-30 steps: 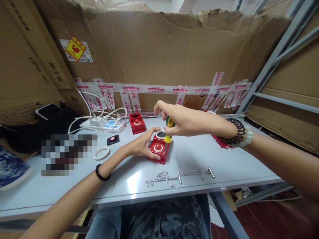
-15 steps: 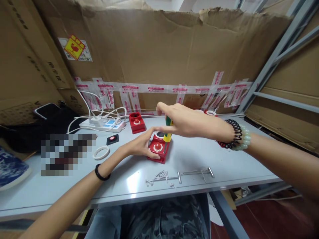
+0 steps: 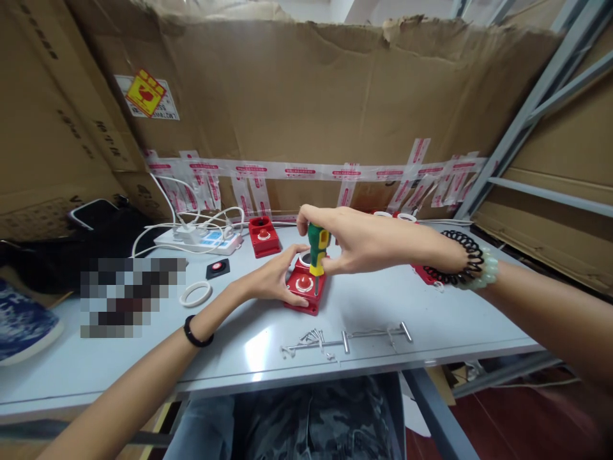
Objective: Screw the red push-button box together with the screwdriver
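Observation:
A red box-shaped device (image 3: 296,298) with a red knob and a white ring lies on the grey table in front of me. My left hand (image 3: 274,281) grips it from the left, thumb on the near side and fingers at the far side. In my right hand (image 3: 352,239) is a screwdriver (image 3: 317,248) with a green and yellow handle, held nearly upright. Its tip meets the right part of the device's top face; a screw under it is too small to make out. Several loose screws (image 3: 313,335) lie nearer the table's front edge.
Metal rods with crosspieces (image 3: 373,333) lie near the front edge. A second red device (image 3: 264,237), a power strip (image 3: 198,239) with white cables, a white ring (image 3: 195,294) and a black square piece (image 3: 218,268) are left. More red parts (image 3: 426,273) sit partly behind my right arm.
My right hand has shifted its hold on the screwdriver, and more of the handle shows. The handle leans a little further left. My left hand and the red device stay in place.

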`<action>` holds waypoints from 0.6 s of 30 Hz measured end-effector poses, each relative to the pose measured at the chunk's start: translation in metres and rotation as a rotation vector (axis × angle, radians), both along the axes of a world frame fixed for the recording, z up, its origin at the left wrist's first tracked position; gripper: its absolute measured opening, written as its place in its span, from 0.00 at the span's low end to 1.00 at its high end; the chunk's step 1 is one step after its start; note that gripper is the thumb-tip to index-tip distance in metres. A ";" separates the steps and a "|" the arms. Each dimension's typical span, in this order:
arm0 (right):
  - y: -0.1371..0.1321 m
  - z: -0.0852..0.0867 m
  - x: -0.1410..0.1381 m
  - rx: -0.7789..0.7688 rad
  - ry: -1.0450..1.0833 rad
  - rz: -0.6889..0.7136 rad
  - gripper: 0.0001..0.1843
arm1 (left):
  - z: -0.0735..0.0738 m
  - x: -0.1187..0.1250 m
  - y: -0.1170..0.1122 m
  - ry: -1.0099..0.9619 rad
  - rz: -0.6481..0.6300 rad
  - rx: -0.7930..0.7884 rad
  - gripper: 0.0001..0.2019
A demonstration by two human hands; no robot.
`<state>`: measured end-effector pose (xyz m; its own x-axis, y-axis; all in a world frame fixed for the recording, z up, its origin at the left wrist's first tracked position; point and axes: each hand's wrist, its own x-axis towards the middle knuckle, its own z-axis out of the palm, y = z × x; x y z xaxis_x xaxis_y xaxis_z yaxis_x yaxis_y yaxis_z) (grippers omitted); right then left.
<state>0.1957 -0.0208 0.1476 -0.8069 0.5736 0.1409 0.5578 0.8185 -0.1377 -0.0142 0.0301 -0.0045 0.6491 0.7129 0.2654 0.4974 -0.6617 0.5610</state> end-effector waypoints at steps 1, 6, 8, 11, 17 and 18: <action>0.000 0.000 -0.001 0.028 -0.001 -0.030 0.13 | 0.000 0.000 0.000 0.001 -0.001 0.003 0.50; 0.001 -0.001 -0.002 0.024 0.073 -0.033 0.08 | -0.001 0.000 0.001 0.001 -0.011 0.004 0.50; 0.001 0.000 -0.001 -0.018 0.058 -0.003 0.13 | 0.000 0.000 0.001 0.005 -0.003 0.008 0.51; 0.000 -0.001 -0.001 0.021 0.048 -0.040 0.09 | 0.000 0.000 0.001 0.015 -0.002 0.003 0.50; 0.000 0.000 -0.001 -0.026 0.086 -0.014 0.12 | 0.000 0.000 0.000 -0.009 -0.007 -0.002 0.50; -0.001 0.000 -0.001 -0.038 0.082 -0.005 0.12 | 0.000 0.000 0.000 -0.007 -0.007 0.001 0.50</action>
